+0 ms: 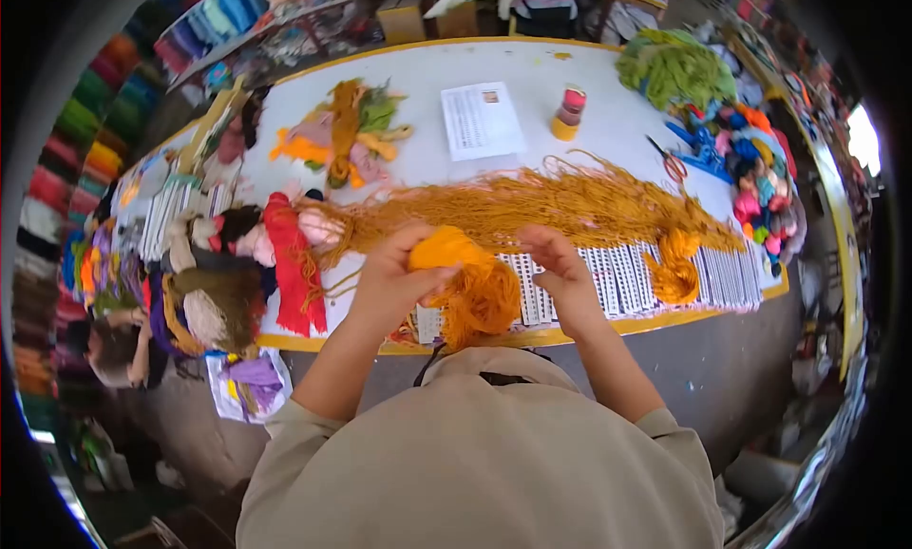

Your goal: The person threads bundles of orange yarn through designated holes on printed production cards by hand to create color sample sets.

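My left hand (399, 275) is closed around an orange yarn skein (454, 255) in front of my chest. A looser, darker orange part hangs down from it near the table's front edge. To its right, my right hand (562, 275) is raised with thumb and fingers apart, and no yarn shows between them. Behind both hands, a long spread of golden-brown yarn (532, 207) lies across the table. Printed cards with rows of marks (617, 281) line the front edge, and another orange skein (674, 269) rests on them at the right.
Red yarn (290, 264) and a heap of mixed skeins (214, 302) lie at the left. Farther back are a printed sheet (482, 122), a thread cone (568, 112), red-handled scissors (673, 166) and green yarn (674, 69). A person (119, 345) is at the far left.
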The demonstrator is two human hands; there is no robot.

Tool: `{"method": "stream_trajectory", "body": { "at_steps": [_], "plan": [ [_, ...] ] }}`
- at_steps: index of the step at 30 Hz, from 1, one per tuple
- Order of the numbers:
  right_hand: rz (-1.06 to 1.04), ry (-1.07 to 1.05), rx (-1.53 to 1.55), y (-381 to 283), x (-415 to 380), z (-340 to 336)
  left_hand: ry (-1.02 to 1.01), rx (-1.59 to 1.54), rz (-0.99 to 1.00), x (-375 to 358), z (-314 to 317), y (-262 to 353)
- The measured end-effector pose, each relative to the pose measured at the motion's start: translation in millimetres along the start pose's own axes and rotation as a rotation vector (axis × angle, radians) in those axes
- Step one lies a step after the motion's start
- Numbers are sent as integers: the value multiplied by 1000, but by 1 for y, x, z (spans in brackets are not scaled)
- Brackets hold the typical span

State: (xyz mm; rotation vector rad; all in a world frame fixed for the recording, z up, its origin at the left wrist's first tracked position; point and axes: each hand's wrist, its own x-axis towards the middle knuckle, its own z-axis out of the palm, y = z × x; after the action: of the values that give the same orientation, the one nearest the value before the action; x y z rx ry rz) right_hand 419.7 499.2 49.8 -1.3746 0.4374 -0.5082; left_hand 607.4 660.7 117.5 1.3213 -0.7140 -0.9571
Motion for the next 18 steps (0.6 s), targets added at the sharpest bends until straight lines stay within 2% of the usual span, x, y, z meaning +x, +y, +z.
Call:
{"method": "stream_trajectory", "body": {
  "at_steps": [1,3,4,5,7,8,10,11,12,14,15,17,18],
  "plan": [
    [-54,-134,-9,-21,2,11,-61,25,-47,-1,2,4],
    [-123,-291,-154,-39,4,45,-185,279,114,-2,2,-4],
    [-129,-331,-256,-43,3,58,-181,405,272,-5,2,2],
    [106,-365,-357,-34,7,61,-150,394,274,-9,-6,5],
    [160,-284,-332,-21,11,66,-256,580,144,-21,-33,15],
    [1,-218,-198,-22,15,72,-348,442,-248,-32,-44,37],
    [92,-163,9,-43,22,74,-538,386,-408,-51,-79,28],
    [57,-85,160,-44,30,75,-746,441,-438,-57,-101,18],
    [25,1,309,-44,40,77,-742,423,-445,-72,-117,7],
    [67,23,498,-41,60,80,-800,199,-576,-105,-136,-5],
    [80,18,460,-37,66,86,-830,48,-451,-117,-150,-2],
    [170,-112,125,-1,74,86,-823,-253,-229,-150,-175,8],
    [326,-326,-132,10,76,85,-815,-268,-233,-163,-186,6]
  ]
}}
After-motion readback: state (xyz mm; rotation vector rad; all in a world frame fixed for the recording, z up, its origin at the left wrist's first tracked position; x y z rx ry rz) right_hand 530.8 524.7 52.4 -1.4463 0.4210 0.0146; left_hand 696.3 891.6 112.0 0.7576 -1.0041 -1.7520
